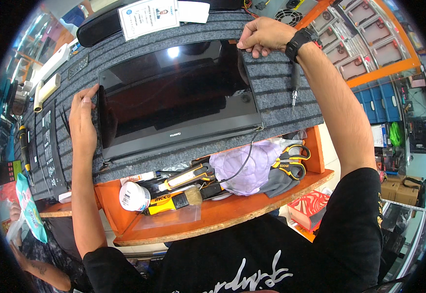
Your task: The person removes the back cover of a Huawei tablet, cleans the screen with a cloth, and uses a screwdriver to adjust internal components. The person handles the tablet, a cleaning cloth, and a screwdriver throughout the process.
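Note:
A dark laptop screen assembly (174,93) lies glass up on the grey striped mat (284,115), with a black cable trailing from its lower right corner over the drawer. My left hand (83,117) grips its left edge, fingers close together along the side. With thumb and fingertips, my right hand (259,39) pinches the top right corner; the other fingers curl beside it. A dark-handled driver tool (294,88) lies to the right of the screen, partly behind my right wrist.
An open orange drawer (223,234) below holds scissors, a brush, a white tub and cloths. Left are a flat black component (52,158), a yellow-black screwdriver (23,141) and a wipes pack (30,207); another person's forearm (44,271) is lower left. An orange-framed display case (350,78) stands upper right.

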The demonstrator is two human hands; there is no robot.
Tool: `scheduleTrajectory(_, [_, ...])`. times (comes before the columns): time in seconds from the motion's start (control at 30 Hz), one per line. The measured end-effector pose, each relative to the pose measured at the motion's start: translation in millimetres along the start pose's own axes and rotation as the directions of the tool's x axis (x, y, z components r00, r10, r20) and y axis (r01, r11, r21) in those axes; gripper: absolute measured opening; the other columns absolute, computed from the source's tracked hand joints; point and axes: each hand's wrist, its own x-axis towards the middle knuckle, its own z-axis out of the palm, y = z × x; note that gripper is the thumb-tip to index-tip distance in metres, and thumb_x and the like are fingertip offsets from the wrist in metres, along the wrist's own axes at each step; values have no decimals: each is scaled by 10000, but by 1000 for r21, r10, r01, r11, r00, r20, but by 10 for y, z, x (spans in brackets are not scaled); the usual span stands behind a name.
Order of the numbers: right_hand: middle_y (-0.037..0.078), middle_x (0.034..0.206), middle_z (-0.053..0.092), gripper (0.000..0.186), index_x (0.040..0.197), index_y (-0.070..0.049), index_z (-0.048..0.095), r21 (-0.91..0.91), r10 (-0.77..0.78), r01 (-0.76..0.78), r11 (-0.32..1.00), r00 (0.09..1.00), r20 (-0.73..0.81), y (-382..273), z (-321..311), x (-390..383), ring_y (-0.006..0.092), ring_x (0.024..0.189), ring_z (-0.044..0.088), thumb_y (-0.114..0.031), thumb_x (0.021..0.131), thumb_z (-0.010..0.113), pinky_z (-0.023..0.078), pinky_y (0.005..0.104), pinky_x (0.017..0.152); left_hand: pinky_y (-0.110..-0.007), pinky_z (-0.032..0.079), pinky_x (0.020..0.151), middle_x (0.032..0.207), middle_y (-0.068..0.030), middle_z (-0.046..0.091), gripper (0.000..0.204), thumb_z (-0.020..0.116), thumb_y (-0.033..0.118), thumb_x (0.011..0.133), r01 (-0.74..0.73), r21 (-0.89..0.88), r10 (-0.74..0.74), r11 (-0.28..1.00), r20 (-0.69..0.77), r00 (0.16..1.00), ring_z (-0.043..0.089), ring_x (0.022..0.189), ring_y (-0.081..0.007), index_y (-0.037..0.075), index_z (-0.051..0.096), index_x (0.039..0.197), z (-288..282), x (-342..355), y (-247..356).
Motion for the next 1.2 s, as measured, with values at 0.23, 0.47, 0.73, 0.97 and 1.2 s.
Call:
scheduleTrajectory(0.23, [32,699,657,123,911,-11,665,-1,10,-10,1000,1000,17,2,72,-139,66,594,646,-119,915,723,464,179,458,-289,411,838,1197,-96,596,519,311,304,1061,-60,105,63,993,-20,998,500,915,-193,0,649,1312,48,-33,6])
scheduleTrajectory(0.47, [44,736,668,134,913,-5,663,-28,44,-43,999,999,25,2,135,-338,81,571,649,-121,910,730,461,191,445,-354,444,958,1218,-163,600,512,302,270,1075,-38,56,40,998,-19,999,571,1088,-267,-39,648,1293,57,-26,42])
scheduleTrajectory(0.73, [32,730,666,154,883,-17,658,-7,38,-38,999,997,60,5,252,-590,68,538,633,-141,895,748,416,183,416,-340,445,938,1230,-168,619,503,307,269,1060,-79,64,81,995,-31,996,568,1042,-256,-16,613,1340,25,-21,3])
scheduleTrajectory(0.97, [42,736,663,182,869,-11,652,14,71,-72,997,994,87,19,359,-889,112,546,660,-161,880,756,450,225,422,-339,444,944,1253,-162,621,512,318,297,1051,-50,58,53,997,-37,998,568,1008,-245,0,616,1343,42,-14,-42])
scheduleTrajectory(1.2, [34,725,652,180,870,-2,662,-4,82,-82,997,993,87,2,467,-1114,105,523,649,-159,890,749,434,229,415,-290,407,824,1249,-98,627,535,304,321,1045,-61,70,64,996,-46,997,502,922,-189,27,614,1367,43,-9,-138])
